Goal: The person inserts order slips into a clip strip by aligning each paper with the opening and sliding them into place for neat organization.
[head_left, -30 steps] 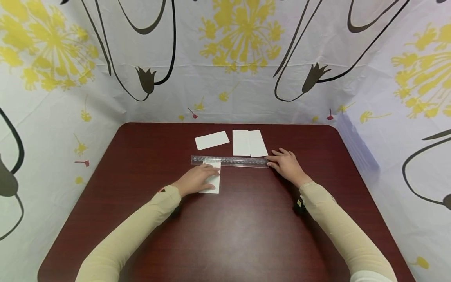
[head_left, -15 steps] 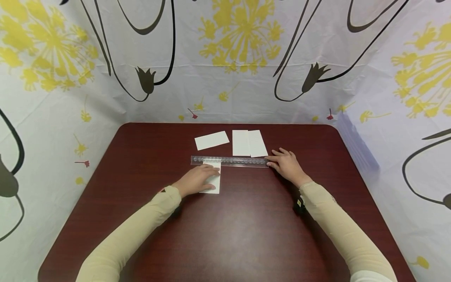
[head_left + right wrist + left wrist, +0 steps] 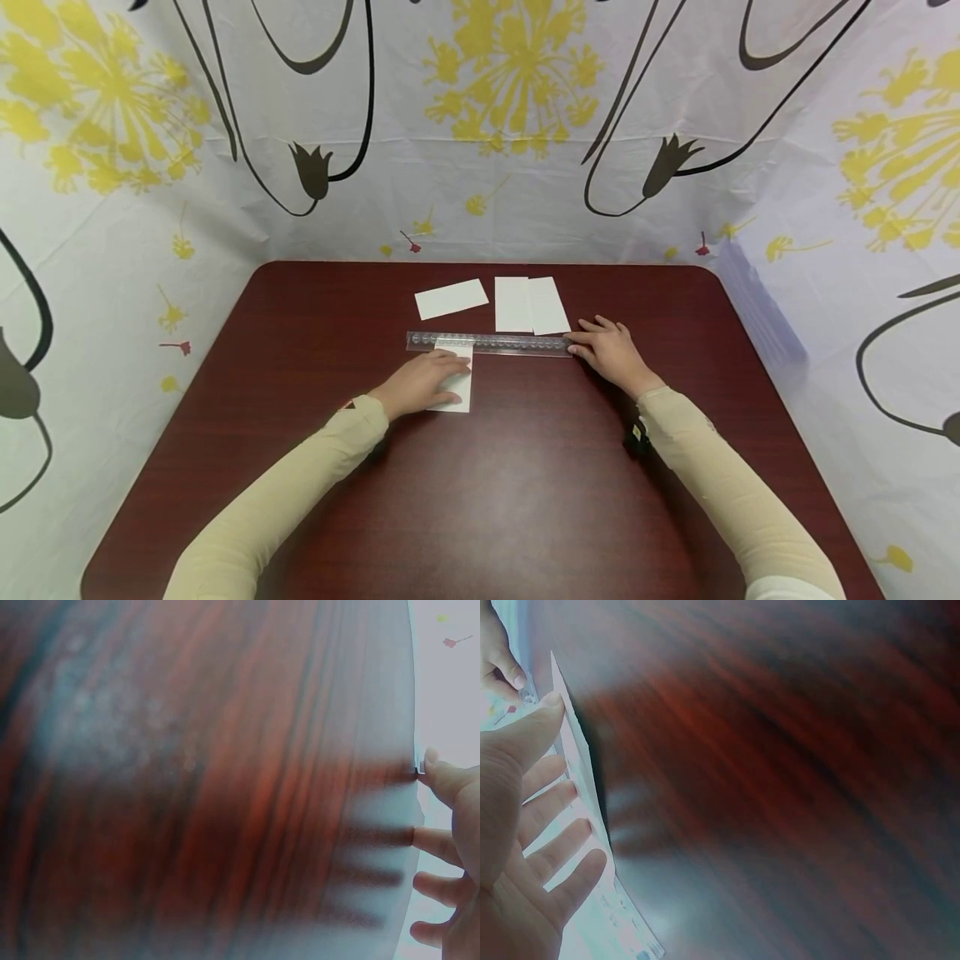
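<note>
A clear plastic ruler (image 3: pixel 517 343) lies crosswise on the table. Under its left part tucks the far end of a white paper strip (image 3: pixel 461 390). My left hand (image 3: pixel 418 383) rests on that strip with its fingers spread and nearly straight; the left wrist view shows the thumb and fingertips against the paper (image 3: pixel 581 761). At the ruler's right end, my right hand (image 3: pixel 611 354) holds it between thumb and index finger, the other fingers stretched out. Seen from the right wrist, the thumb (image 3: pixel 446 778) is at the ruler's tip.
Beyond the ruler lie a tilted white paper piece (image 3: pixel 452 298) and two more pieces side by side, a left one (image 3: pixel 512 304) and a right one (image 3: pixel 548 305). The dark red table (image 3: pixel 510 500) has rounded corners. Flower-printed cloth (image 3: pixel 495 208) hangs around it.
My left hand and the paper strip have slid very slightly to the right along the ruler. The ruler and my right hand look unmoved.
</note>
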The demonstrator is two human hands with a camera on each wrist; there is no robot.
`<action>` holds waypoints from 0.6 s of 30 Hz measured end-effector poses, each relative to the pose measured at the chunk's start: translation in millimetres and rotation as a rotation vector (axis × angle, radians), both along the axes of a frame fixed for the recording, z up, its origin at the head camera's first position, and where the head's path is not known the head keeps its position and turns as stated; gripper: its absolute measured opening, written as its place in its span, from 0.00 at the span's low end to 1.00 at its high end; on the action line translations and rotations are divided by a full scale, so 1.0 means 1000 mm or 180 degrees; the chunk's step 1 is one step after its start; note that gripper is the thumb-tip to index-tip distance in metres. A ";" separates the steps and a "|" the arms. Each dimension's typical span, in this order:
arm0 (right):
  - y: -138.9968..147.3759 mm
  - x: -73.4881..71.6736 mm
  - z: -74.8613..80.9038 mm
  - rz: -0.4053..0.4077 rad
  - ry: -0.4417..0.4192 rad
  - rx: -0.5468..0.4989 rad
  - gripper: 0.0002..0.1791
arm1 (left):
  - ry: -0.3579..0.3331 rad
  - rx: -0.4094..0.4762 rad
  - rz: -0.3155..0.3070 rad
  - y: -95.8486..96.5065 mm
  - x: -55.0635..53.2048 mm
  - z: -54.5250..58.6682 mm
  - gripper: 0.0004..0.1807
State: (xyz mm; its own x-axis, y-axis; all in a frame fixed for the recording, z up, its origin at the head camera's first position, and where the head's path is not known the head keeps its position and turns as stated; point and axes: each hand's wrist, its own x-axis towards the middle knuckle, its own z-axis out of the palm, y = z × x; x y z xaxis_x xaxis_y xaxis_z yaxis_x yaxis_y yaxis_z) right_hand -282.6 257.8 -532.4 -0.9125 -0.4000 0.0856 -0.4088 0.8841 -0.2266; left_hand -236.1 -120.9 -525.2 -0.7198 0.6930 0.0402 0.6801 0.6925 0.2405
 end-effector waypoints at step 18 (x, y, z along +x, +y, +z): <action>0.000 0.002 0.000 0.0010 -0.0017 0.0013 0.22 | 0.0009 0.0000 -0.0025 0.005 0.001 0.000 0.28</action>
